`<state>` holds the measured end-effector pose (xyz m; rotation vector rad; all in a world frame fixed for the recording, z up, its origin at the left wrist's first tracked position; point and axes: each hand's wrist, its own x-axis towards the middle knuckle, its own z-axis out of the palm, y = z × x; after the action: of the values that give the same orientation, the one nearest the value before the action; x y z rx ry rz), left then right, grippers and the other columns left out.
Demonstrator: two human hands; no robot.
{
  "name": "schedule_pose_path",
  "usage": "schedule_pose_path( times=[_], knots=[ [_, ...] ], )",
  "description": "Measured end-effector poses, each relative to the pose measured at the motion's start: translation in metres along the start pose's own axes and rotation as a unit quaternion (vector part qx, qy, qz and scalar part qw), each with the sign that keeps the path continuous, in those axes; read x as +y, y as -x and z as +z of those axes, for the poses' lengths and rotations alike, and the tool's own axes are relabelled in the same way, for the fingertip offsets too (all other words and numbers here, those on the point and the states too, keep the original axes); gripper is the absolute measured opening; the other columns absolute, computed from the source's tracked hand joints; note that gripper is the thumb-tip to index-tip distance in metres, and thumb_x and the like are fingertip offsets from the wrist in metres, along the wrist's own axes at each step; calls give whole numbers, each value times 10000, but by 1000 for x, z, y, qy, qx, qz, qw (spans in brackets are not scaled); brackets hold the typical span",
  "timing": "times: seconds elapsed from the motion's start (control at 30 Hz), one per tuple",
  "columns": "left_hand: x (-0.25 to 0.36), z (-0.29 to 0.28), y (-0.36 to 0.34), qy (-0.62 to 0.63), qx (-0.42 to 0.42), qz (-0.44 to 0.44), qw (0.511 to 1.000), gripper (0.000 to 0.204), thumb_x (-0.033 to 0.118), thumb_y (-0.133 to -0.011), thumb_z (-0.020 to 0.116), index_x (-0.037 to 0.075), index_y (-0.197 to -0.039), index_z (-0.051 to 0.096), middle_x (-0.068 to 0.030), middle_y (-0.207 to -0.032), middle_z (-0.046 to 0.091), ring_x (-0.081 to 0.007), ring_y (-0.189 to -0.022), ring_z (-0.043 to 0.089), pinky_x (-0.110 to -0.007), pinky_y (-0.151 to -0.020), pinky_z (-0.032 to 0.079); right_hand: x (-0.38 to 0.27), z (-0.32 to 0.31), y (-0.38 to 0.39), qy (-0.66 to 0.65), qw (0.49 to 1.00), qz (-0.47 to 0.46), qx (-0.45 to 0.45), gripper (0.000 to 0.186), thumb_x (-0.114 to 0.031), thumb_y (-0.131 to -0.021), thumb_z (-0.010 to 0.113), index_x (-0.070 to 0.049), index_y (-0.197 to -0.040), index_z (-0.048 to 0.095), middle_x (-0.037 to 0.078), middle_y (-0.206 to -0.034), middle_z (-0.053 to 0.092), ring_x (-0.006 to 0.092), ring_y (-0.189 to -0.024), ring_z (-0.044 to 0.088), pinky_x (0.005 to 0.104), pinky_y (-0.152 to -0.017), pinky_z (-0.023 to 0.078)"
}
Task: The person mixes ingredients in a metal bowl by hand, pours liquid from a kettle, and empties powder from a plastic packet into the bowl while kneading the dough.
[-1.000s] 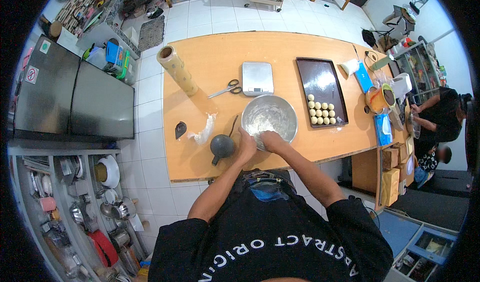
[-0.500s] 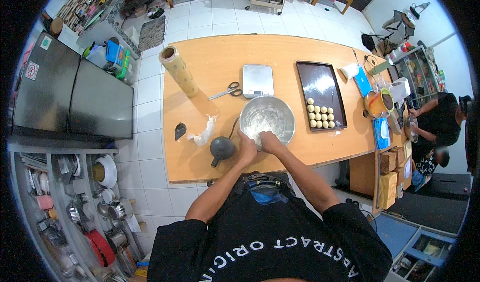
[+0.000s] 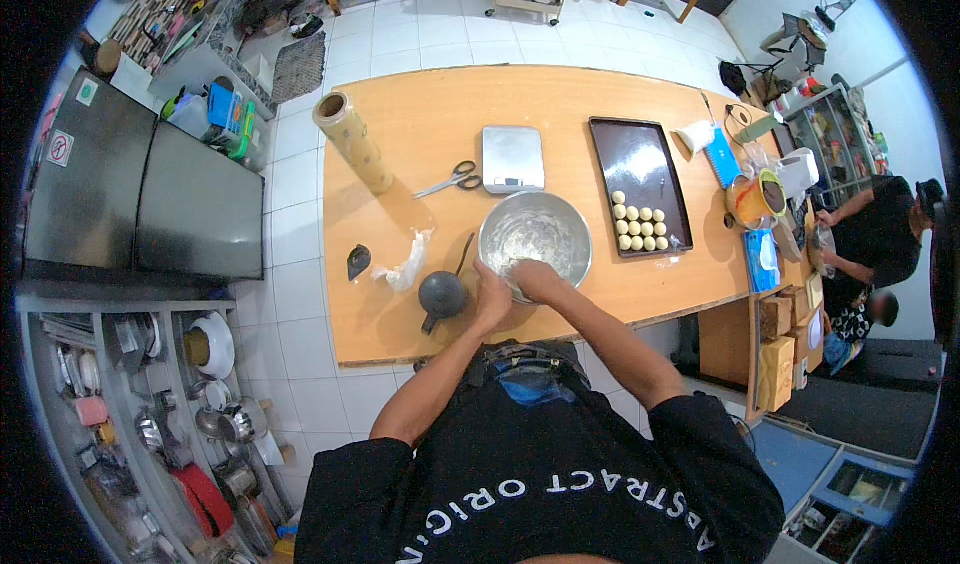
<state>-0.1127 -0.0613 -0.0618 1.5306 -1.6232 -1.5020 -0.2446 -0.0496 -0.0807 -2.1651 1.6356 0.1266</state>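
Observation:
A steel mixing bowl (image 3: pixel 575 226) stands near the front edge of the wooden table, its inside walls smeared white. My left hand (image 3: pixel 492 292) is closed on the bowl's near left rim. Inside the near part of the bowl, my right hand (image 3: pixel 536 281) is curled into a pale, floury dough (image 3: pixel 522 250); its fingertips are hidden. Just left of the bowl sits a dark grey cup (image 3: pixel 443 295) with a handle. A thin dark utensil (image 3: pixel 466 252) lies between cup and bowl. Behind the bowl are a kitchen scale (image 3: pixel 512 160) and scissors (image 3: pixel 455 180).
A dark baking tray (image 3: pixel 640 169) to the right holds several dough balls (image 3: pixel 640 228). A cling film roll (image 3: pixel 354 144) stands at the far left, with a crumpled plastic bag (image 3: pixel 405 264) nearer. Tubs and a blue pack (image 3: pixel 763 261) crowd the right end, where another person (image 3: pixel 880 229) works.
My right hand has shifted slightly within the bowl, pressing at the dough. My left hand keeps its hold on the rim. The view has moved a little.

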Motion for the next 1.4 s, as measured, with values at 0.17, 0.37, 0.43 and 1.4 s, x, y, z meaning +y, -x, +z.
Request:
schedule_pose_path(
  times=[0.17, 0.37, 0.43, 1.4],
  knots=[
    [-5, 3, -3, 1, 26, 4, 1000, 533, -10, -752, 364, -68, -1218, 112, -358, -969, 494, -466, -919, 500, -476, -800, 383, 25, -9, 14, 20, 996, 85, -6, 135, -92, -714, 515, -35, -767, 625, 178, -762, 612, 318, -759, 611, 412, -660, 497],
    [-5, 4, -4, -26, 28, -30, 999, 553, -5, -758, 423, -52, -1210, 108, -351, -978, 499, -477, -916, 504, -491, -789, 393, 40, 2, 17, -15, 981, 166, 96, 116, -70, -713, 511, -17, -757, 605, 204, -724, 600, 352, -715, 606, 430, -636, 494],
    [-5, 3, -4, 1, 30, 9, 999, 580, -5, -758, 423, -58, -1223, 82, -353, -1004, 485, -475, -939, 494, -491, -812, 381, 32, 13, 13, -46, 985, 158, 56, 107, -52, -709, 502, -8, -744, 593, 200, -725, 601, 360, -714, 603, 435, -624, 491],
    [-9, 10, -5, 1, 12, 35, 999, 554, -15, -758, 393, -69, -1229, 109, -357, -1019, 482, -471, -957, 488, -478, -828, 378, 12, -11, -11, -38, 992, 99, 68, 146, -56, -721, 505, -48, -791, 634, 184, -789, 611, 317, -782, 603, 419, -663, 491]
  ],
)
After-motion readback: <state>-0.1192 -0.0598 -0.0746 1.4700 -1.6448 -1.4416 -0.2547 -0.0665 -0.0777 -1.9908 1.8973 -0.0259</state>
